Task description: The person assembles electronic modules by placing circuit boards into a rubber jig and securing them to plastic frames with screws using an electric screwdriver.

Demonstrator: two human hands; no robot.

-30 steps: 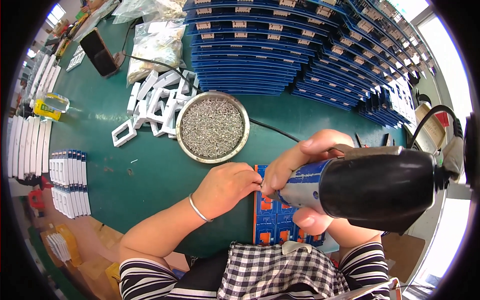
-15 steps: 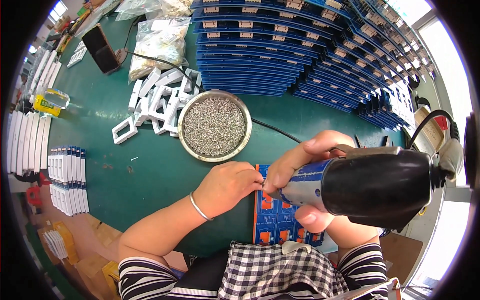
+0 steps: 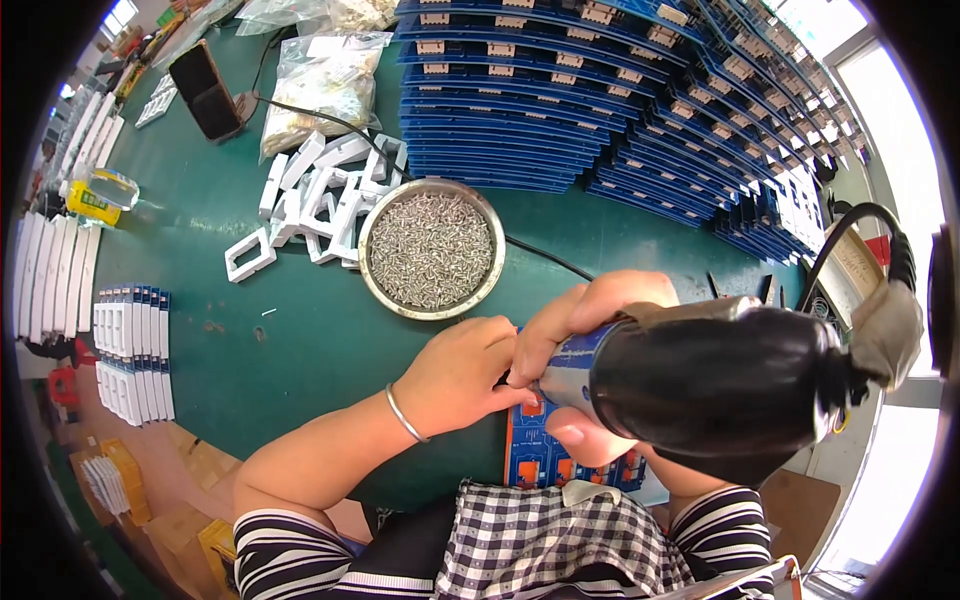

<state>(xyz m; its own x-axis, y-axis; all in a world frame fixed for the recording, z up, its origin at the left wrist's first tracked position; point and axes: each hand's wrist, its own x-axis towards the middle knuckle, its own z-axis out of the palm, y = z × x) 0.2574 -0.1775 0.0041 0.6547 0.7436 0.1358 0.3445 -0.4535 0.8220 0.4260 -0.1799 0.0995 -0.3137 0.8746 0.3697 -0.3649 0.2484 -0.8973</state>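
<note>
My right hand (image 3: 612, 300) is wrapped round a corded electric screwdriver (image 3: 710, 385), black at the back with a blue and silver front. It is held aslant over a blue circuit board panel (image 3: 528, 445) with orange-edged parts. My left hand (image 3: 455, 368) is closed at the panel's upper left corner, its fingertips beside the screwdriver's front end. What those fingers pinch, if anything, is hidden, as is the screwdriver's tip. Just beyond my left hand stands a round metal bowl (image 3: 432, 313) full of small silver screws (image 3: 430, 250).
White plastic frames (image 3: 320, 205) lie heaped left of the bowl. Tall stacks of blue boards (image 3: 500, 130) fill the back right. A phone (image 3: 207, 92), a plastic bag (image 3: 322, 95), a bottle (image 3: 95, 205) and finished-looking white-and-blue units (image 3: 133, 355) stand leftward. A black cable (image 3: 550, 260) crosses the table.
The screwdriver and my right hand have shifted left and slightly down toward my left hand. My left thumb now stretches lower over the panel.
</note>
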